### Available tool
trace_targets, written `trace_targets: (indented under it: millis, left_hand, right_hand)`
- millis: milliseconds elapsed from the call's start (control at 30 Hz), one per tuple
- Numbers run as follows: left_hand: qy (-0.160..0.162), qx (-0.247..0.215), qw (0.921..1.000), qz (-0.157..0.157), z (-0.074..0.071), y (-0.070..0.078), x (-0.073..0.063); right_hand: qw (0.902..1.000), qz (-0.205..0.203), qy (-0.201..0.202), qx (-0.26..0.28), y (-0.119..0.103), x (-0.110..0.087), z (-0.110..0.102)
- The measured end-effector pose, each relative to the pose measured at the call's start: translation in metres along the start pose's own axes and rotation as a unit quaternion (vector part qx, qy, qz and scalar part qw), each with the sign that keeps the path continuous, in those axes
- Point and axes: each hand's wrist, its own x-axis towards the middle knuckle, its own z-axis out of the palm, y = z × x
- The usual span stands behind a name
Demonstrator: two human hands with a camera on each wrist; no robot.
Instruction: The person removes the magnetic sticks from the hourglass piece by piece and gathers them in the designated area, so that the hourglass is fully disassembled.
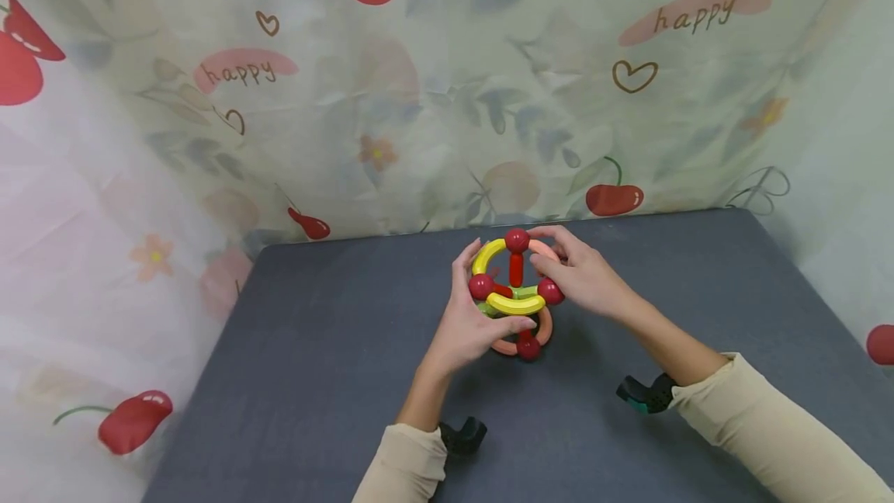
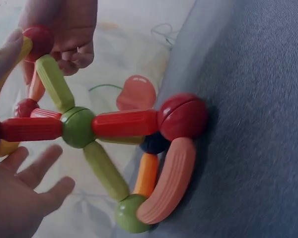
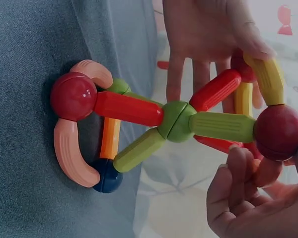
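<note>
A model of magnetic rods and balls stands on the table in front of me. A green ball [image 3: 176, 121] sits at its middle, with straight red and green rods around it. The upper ring has yellow curved rods [image 1: 515, 304] and red balls [image 1: 517, 240]; the lower ring has pink curved rods [image 2: 170, 181] and a dark blue ball [image 3: 108, 175]. My left hand [image 1: 476, 330] holds the upper ring from the left, thumb against a yellow rod, fingers stretched behind. On the right side, my right hand [image 1: 583, 274] pinches the upper ring by a pink curved rod and a red ball [image 3: 279, 132].
The dark grey table [image 1: 335, 379] extends around the model. A patterned cloth [image 1: 433, 138] hangs behind it, and a thin cable [image 1: 761, 185] lies near the back right corner. Black wrist devices [image 1: 464, 436] are strapped at both sleeves.
</note>
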Motion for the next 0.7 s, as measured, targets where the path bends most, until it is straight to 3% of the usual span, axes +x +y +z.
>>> trace_targets:
  millis: [167,433,700]
  left_hand:
    - [0.006,-0.044,0.9989,0.012,0.0038,-0.0067,0.0016]
    - [0.011,-0.050,0.9987,0.005,0.0048,-0.0050,-0.0002]
    - [0.009,-0.055,0.9981,0.024,0.0028,-0.0065,0.0007]
  right_hand:
    - [1.0000,0.002,0.005,0.007,-0.0005,-0.0001,0.0030]
    - [0.9994,-0.015,0.024,-0.020,-0.0030,-0.0028,0.0054]
    - [0.9976,-0.028,0.053,-0.037,-0.0007,-0.0030,0.0036]
